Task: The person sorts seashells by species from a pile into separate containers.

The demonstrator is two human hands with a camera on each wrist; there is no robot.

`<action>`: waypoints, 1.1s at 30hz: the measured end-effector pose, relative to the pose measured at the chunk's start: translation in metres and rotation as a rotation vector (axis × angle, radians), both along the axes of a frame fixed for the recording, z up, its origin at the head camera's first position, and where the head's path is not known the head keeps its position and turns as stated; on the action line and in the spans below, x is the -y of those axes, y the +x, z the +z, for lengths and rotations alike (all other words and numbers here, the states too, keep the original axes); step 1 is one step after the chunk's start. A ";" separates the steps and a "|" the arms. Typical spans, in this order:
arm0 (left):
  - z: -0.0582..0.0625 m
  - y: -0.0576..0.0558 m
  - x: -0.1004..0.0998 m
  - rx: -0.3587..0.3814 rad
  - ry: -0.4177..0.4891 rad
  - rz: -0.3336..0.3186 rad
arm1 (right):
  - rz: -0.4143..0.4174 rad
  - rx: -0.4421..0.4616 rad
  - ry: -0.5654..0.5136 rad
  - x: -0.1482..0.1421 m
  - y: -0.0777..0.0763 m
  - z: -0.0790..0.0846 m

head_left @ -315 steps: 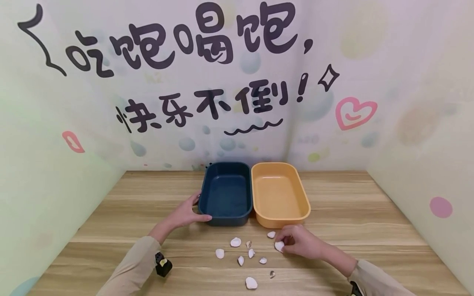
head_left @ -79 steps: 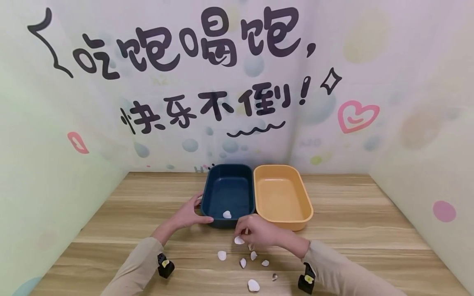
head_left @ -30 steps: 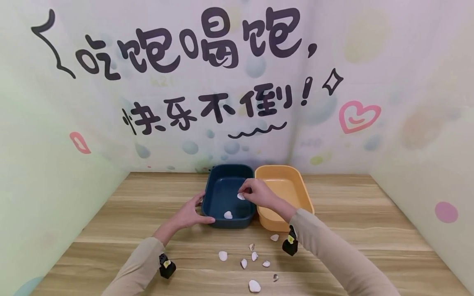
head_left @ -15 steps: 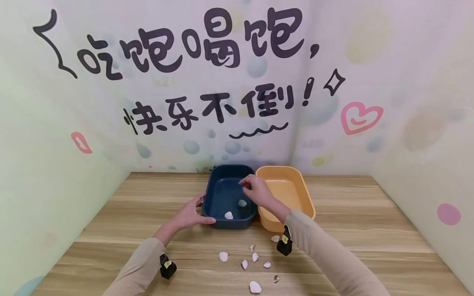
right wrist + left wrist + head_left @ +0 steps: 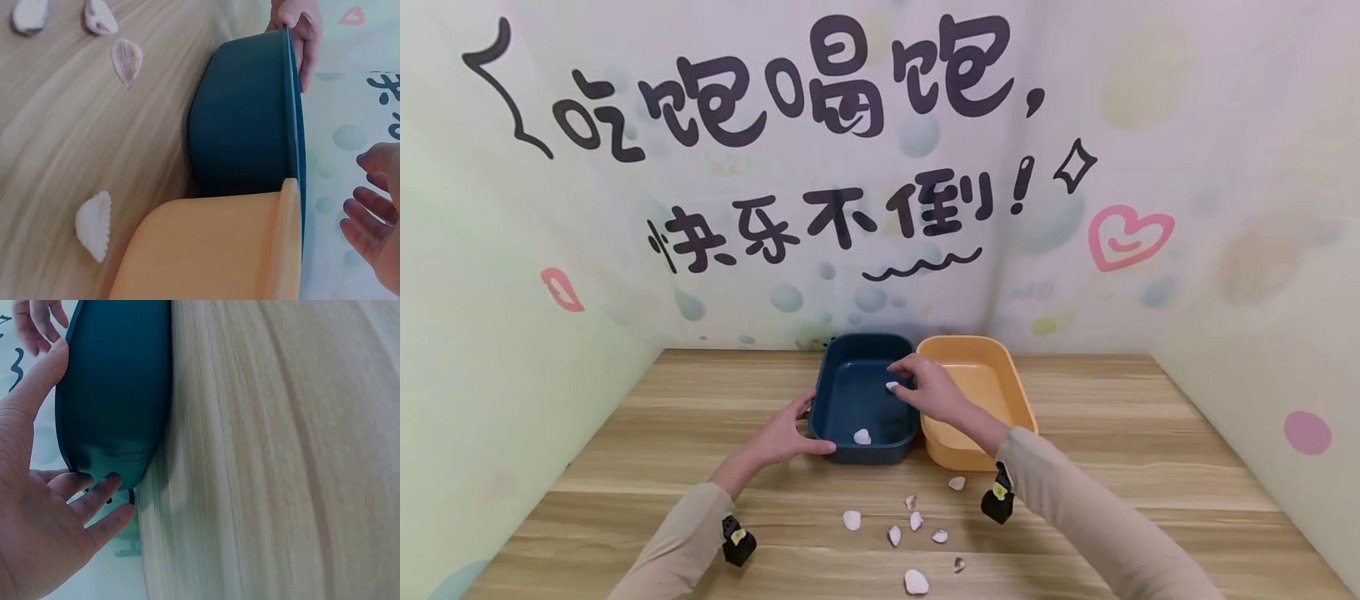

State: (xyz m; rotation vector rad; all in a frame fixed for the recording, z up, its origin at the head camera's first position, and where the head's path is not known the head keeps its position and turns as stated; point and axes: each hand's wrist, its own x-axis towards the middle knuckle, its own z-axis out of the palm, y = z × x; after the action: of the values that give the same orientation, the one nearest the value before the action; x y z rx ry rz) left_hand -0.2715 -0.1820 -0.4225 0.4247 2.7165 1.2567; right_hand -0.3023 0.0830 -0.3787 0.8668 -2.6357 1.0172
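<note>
My left hand [image 5: 781, 437] holds the near left corner of the dark blue bin [image 5: 867, 454], its thumb on the front rim and its fingers along the left wall. Over the right side of that bin hovers my right hand [image 5: 936, 392]. Its fingers [image 5: 369, 212] are parted in the right wrist view, with nothing between them. Just below the thumb, a white seashell [image 5: 892, 386] shows against the bin's inside. Another white seashell [image 5: 862, 437] lies near the bin's front wall. The left wrist view shows the blue bin's outer wall [image 5: 119, 381] from the side.
An orange bin [image 5: 977, 457] stands against the blue one's right side. Several seashells lie scattered on the wooden table in front, among them a ribbed shell [image 5: 94, 226], a white shell [image 5: 852, 520] and a larger shell [image 5: 916, 582]. A printed cloth [image 5: 737, 308] hangs behind.
The right hand carried a seashell from the table to the blue bin, let it drop inside and parted its fingers. Another shell had gone in earlier. The left hand has stayed at the bin.
</note>
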 end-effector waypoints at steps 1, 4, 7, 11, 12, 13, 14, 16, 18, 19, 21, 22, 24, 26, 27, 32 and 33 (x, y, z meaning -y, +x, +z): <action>0.000 0.000 0.000 0.004 0.000 0.000 | 0.009 -0.005 -0.002 -0.001 0.001 0.001; 0.001 0.001 -0.001 0.009 0.002 -0.002 | 0.036 -0.038 0.007 -0.004 0.006 0.003; 0.000 0.002 -0.001 0.009 -0.003 0.000 | 0.060 -0.064 0.019 -0.006 0.010 0.005; -0.001 0.001 -0.001 0.009 -0.001 0.001 | 0.073 -0.074 0.035 -0.009 0.018 0.008; -0.001 0.001 -0.001 0.008 -0.001 -0.002 | 0.075 -0.076 0.036 -0.010 0.020 0.009; -0.001 0.000 0.000 0.009 0.003 -0.003 | 0.074 -0.073 0.038 -0.011 0.022 0.009; -0.002 0.000 0.000 0.009 0.003 -0.006 | 0.076 -0.070 0.039 -0.012 0.025 0.010; -0.002 0.000 0.000 0.008 0.001 -0.009 | 0.082 -0.067 0.042 -0.013 0.029 0.011; -0.002 0.000 0.000 0.008 0.001 -0.011 | 0.092 -0.066 0.048 -0.015 0.034 0.012; -0.002 0.000 0.000 0.008 0.003 -0.009 | 0.098 -0.065 0.051 -0.015 0.036 0.012; -0.002 0.000 0.000 0.006 0.010 -0.008 | 0.113 -0.071 0.060 -0.017 0.041 0.013; -0.001 0.000 0.000 0.006 0.012 -0.009 | 0.122 -0.072 0.062 -0.018 0.043 0.013; -0.001 0.000 0.000 0.008 0.021 -0.012 | 0.137 -0.062 0.062 -0.020 0.048 0.012; 0.000 0.000 0.000 0.007 0.021 -0.018 | 0.163 -0.045 0.058 -0.022 0.054 0.011; 0.000 0.000 0.001 0.009 0.024 -0.020 | 0.175 -0.034 0.055 -0.023 0.057 0.010; -0.001 -0.001 0.001 0.013 0.029 -0.028 | 0.251 -0.009 0.058 -0.028 0.070 0.002; -0.001 -0.001 0.001 0.013 0.028 -0.029 | 0.258 -0.002 0.063 -0.028 0.072 0.000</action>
State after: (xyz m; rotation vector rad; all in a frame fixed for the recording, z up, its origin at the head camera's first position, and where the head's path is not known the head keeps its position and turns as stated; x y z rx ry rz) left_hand -0.2722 -0.1829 -0.4234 0.4558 2.6754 1.2878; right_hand -0.2306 0.1115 -0.3786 1.2467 -2.6153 0.9908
